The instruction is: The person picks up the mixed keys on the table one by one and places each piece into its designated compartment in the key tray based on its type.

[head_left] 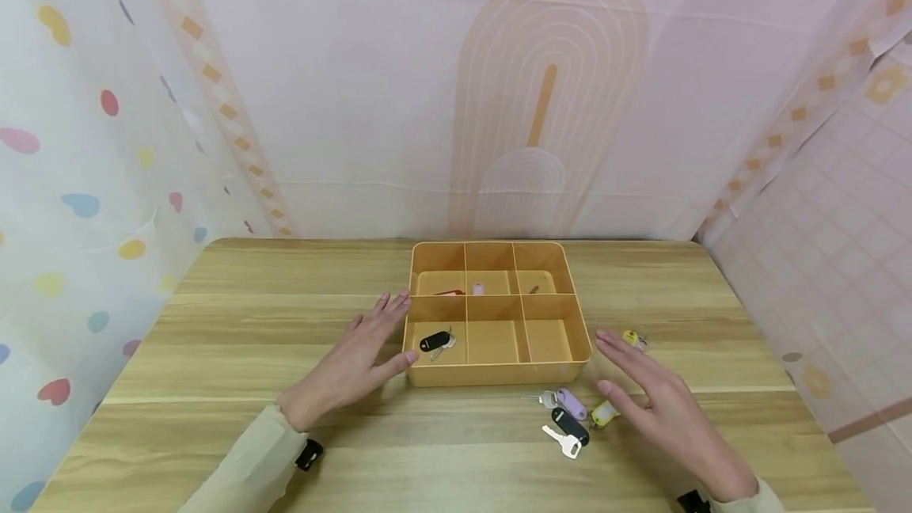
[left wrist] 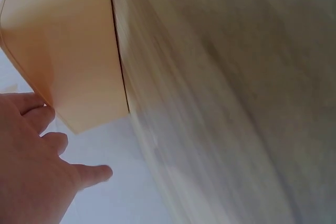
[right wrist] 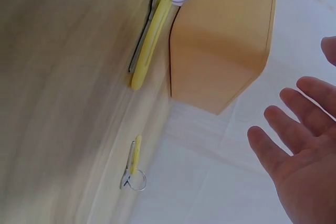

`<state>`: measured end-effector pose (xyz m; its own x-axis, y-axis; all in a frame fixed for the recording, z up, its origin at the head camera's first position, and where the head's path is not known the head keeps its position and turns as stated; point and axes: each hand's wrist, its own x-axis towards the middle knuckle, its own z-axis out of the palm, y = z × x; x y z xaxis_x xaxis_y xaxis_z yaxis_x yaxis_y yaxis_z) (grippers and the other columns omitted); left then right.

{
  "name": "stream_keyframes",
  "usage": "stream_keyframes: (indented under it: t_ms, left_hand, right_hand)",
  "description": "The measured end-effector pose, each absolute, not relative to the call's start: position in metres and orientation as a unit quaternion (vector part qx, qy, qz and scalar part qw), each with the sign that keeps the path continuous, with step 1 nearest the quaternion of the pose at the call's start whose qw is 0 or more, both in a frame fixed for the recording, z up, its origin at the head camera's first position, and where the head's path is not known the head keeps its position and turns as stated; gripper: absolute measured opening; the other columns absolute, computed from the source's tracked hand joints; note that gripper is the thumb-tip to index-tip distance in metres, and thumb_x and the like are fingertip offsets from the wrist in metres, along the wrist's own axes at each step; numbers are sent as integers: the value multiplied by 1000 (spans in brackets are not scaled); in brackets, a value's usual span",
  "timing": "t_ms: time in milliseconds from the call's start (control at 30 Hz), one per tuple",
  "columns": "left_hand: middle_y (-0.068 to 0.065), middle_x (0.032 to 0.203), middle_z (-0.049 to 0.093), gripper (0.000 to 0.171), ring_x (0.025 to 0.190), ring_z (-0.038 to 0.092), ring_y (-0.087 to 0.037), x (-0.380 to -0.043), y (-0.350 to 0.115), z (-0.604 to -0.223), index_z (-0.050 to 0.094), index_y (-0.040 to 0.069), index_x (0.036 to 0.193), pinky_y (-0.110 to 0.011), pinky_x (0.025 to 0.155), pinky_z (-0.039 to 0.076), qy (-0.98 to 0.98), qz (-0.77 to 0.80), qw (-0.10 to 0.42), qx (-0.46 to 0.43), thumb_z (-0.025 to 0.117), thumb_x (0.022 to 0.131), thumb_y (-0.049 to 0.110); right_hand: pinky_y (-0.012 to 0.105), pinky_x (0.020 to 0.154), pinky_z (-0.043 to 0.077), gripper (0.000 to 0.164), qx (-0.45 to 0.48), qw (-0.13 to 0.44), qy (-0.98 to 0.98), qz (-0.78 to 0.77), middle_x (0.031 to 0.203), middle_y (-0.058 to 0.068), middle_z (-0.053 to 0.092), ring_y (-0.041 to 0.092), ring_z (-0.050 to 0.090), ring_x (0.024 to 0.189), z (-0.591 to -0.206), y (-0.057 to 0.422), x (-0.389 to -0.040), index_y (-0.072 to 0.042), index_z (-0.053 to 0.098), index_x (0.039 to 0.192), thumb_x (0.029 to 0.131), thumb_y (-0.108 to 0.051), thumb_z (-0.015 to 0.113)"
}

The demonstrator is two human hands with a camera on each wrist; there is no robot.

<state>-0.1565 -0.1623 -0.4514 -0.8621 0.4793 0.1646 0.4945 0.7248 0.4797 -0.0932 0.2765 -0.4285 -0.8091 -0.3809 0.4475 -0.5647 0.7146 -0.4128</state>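
A yellow-orange box (head_left: 492,374) with six compartments stands mid-table. My left hand (head_left: 352,359) lies along its left side with straight fingers; in the left wrist view its fingertips (left wrist: 44,114) reach the box rim. Apart from the box's right side, my right hand (head_left: 666,410) holds nothing, its fingers extended. A key with a black tag (head_left: 435,341) lies in the front left compartment. Outside, near the front right corner, are keys with a purple tag (head_left: 571,404), a black tag (head_left: 571,427) and a yellow tag (head_left: 604,415), partly overlapping.
Another yellow-tagged key (head_left: 631,337) lies right of the box. The back compartments hold a red item (head_left: 450,293), a pink tag (head_left: 478,289) and a small dark piece (head_left: 534,289). Patterned cloth (head_left: 356,101) hangs behind the wooden table (head_left: 285,291).
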Motion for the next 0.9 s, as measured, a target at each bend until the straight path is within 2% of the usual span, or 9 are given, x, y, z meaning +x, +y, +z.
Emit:
stream_keyframes:
  t_ms: [200, 400, 600, 733, 900]
  left_hand:
    - [-12, 171, 18, 82, 157, 12, -40, -156, -161, -453, 22, 7, 165, -77, 117, 11, -930, -258, 24, -260, 55, 105, 51]
    - [-12, 173, 10, 84, 158, 10, -37, -155, -161, -454, 13, 9, 167, -74, 119, 13, -932, -254, 28, -257, 53, 105, 51]
    - [-11, 173, 13, 75, 158, 11, -36, -153, -160, -454, 18, 7, 166, -73, 119, 12, -928, -257, 24, -267, 48, 108, 46]
    - [-12, 173, 13, 71, 158, 10, -36, -153, -157, -452, 19, 5, 165, -72, 120, 10, -927, -261, 20, -270, 43, 110, 42]
    - [-11, 173, 6, 73, 159, 9, -34, -153, -153, -451, 16, 2, 165, -70, 122, 9, -928, -258, 16, -269, 41, 111, 45]
  right_hand:
    - [9, 116, 20, 55, 269, 163, -910, 269, 151, 3, 56, 19, 52, 139, -431, 280, -83, -10, 64, 142, 90, -14, 80]
    - [5, 113, 16, 57, 248, 118, -928, 252, 153, 1, 55, 23, 51, 140, -437, 281, -75, -14, 61, 145, 93, -24, 80]
    - [4, 111, 16, 56, 252, 111, -927, 255, 150, 4, 58, 25, 52, 138, -442, 282, -73, -13, 64, 142, 90, -24, 82]
    - [9, 110, 25, 56, 262, 125, -925, 246, 144, 5, 62, 28, 59, 130, -444, 282, -73, -16, 67, 138, 85, -21, 86]
    - [26, 104, 49, 53, 291, 119, -917, 247, 138, 5, 66, 27, 65, 123, -449, 282, -74, -16, 70, 133, 82, -14, 87]
